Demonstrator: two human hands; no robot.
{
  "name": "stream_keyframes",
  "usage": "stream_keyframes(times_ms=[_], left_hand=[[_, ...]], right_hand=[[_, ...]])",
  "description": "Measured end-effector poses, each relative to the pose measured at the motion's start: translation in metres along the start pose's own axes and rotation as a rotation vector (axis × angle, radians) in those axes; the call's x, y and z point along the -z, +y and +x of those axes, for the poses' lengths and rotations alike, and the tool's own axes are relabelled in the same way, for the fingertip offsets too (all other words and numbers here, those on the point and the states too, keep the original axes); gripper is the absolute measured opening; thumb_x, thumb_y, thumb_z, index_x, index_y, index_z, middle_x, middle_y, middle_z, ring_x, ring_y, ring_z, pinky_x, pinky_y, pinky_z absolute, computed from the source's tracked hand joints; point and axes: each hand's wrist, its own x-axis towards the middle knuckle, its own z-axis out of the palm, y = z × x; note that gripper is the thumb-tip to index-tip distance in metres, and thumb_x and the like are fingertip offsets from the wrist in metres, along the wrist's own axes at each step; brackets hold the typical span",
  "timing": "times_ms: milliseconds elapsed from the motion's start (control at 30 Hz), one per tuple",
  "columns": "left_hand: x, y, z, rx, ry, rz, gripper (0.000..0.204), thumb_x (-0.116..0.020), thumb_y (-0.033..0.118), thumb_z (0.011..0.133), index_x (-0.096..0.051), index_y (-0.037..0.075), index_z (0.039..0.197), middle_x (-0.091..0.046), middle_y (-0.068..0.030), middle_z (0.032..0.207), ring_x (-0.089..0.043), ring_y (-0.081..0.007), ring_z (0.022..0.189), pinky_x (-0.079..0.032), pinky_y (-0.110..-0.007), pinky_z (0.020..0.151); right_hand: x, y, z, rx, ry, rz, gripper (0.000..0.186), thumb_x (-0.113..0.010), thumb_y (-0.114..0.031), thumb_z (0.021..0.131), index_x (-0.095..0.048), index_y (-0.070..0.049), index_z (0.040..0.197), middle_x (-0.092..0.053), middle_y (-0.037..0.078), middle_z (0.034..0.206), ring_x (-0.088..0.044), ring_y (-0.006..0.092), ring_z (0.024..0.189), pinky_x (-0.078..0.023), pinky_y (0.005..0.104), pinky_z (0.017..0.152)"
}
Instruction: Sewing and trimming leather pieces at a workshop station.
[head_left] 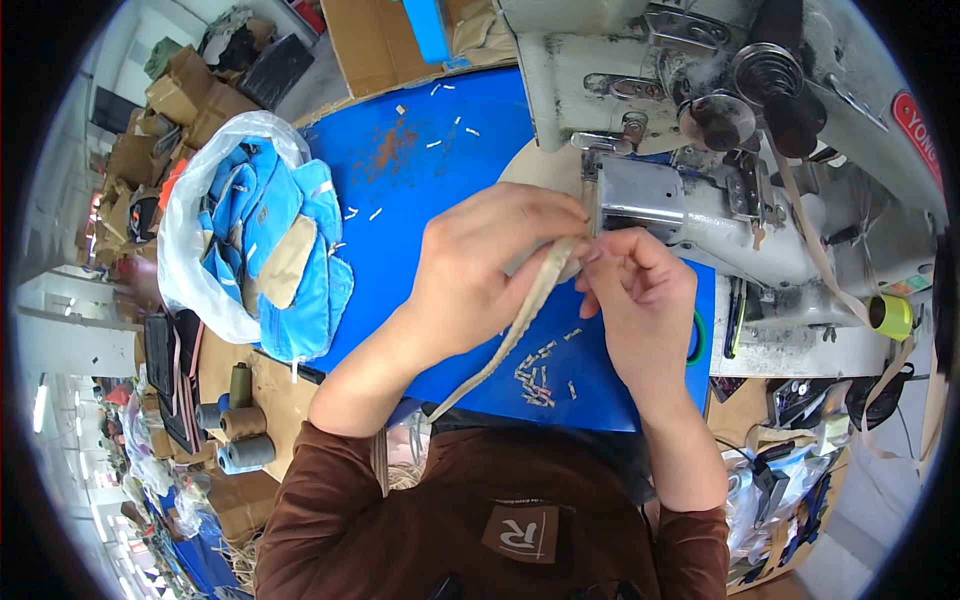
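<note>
My left hand [480,265] is closed on a narrow beige fabric strip [524,322], whose loose end droops toward the lower left, past the front of the blue work surface. My right hand [650,300] pinches at the strip beside the left fingers, its other fingers curled. Both hands are just in front of the sewing machine's metal binder attachment [630,190]; the exact contact at the fingertips is partly hidden.
A plastic bag of blue and beige fabric pieces [290,250] sits left on the blue surface [380,190]. Small cut scraps [540,375] lie near front. Thread spools [245,422] stand lower left. The grey machine [760,250], with hanging tape, fills the right. Cardboard boxes [180,80] are behind.
</note>
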Motion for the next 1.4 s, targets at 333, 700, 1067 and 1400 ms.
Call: stream_keyframes(times_ms=[333,700,1067,1400], left_hand=[[-0.008,-0.003,0.004,-0.247,-0.04,0.213,0.03,-0.075,0.002,0.069,-0.067,0.003,0.098,-0.07,-0.01,0.104,-0.069,-0.0304,0.097,-0.056,-0.038,0.081],[-0.006,-0.007,0.003,-0.191,0.0,0.175,0.023,-0.075,0.002,0.073,-0.071,0.004,0.096,-0.072,-0.0096,0.102,-0.07,-0.0289,0.094,-0.057,-0.037,0.079],[0.003,-0.009,0.004,0.115,-0.011,-0.042,0.019,-0.076,0.003,0.082,-0.072,0.002,0.101,-0.075,-0.0113,0.101,-0.073,-0.0242,0.091,-0.058,-0.032,0.081],[0.004,-0.014,0.01,-0.234,-0.123,0.128,0.025,-0.074,0.0,0.072,-0.07,0.003,0.096,-0.073,-0.0122,0.104,-0.071,-0.0299,0.097,-0.057,-0.037,0.083]], right_hand=[[0.002,0.006,0.011,0.051,0.039,-0.032,0.005,-0.062,0.0,0.096,-0.065,0.004,0.095,-0.068,0.004,0.076,-0.063,0.0047,0.063,-0.05,0.0198,0.053],[-0.008,0.02,0.015,0.096,0.024,-0.238,0.011,-0.07,-0.005,0.087,-0.068,0.005,0.083,-0.069,0.009,0.063,-0.064,0.0089,0.053,-0.047,0.0231,0.049],[-0.019,0.017,0.017,0.257,-0.026,-0.462,0.013,-0.066,-0.005,0.089,-0.068,0.006,0.083,-0.068,0.008,0.063,-0.065,0.0101,0.052,-0.048,0.0236,0.048],[-0.011,0.028,0.022,0.376,-0.029,-0.512,0.01,-0.07,-0.004,0.082,-0.065,0.002,0.076,-0.064,0.018,0.065,-0.063,0.0372,0.056,-0.049,0.0423,0.053]])
